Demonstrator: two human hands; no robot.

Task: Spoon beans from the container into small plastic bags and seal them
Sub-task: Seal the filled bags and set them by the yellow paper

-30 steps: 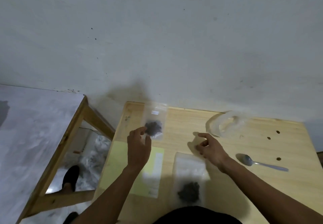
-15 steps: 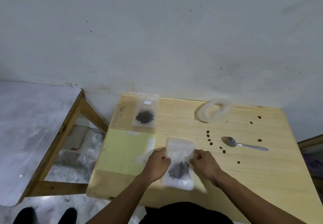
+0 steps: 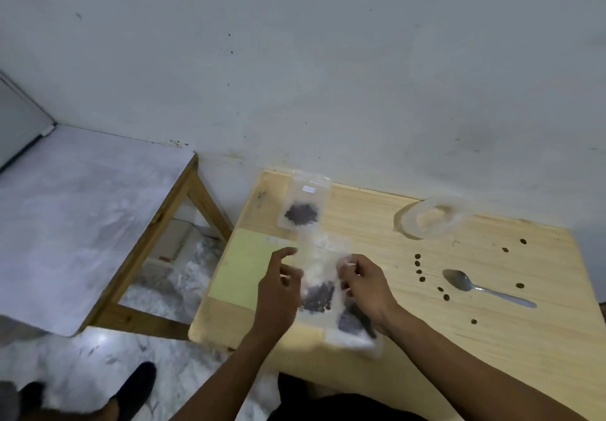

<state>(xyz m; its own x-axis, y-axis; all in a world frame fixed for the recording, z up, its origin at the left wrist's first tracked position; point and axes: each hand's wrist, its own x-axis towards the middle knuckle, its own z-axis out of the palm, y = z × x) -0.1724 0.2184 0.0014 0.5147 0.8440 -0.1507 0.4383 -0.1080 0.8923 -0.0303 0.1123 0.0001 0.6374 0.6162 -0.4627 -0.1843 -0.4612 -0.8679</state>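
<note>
A small clear plastic bag (image 3: 316,292) with dark beans at its bottom is between my hands over the table's near left part. My right hand (image 3: 364,286) pinches its upper right edge. My left hand (image 3: 278,286) is at its left edge with thumb and fingers apart. A second, blurred bag shape (image 3: 352,328) with dark beans shows under my right wrist. Another filled bag (image 3: 301,214) lies flat at the table's far left corner. The clear container (image 3: 433,218) sits at the back. The metal spoon (image 3: 472,286) lies to the right of my hands.
Several loose beans (image 3: 418,271) are scattered on the wooden table (image 3: 492,355) around the spoon. A pale yellow sheet (image 3: 242,263) lies left of my hands. A white-topped side table (image 3: 82,223) stands to the left, and a wall runs behind. My shoes (image 3: 131,391) are on the floor.
A second ago my left hand was at the far bag and my right hand near the container. Both then closed on the near bag. Now the left fingers have spread and the bag sits higher.
</note>
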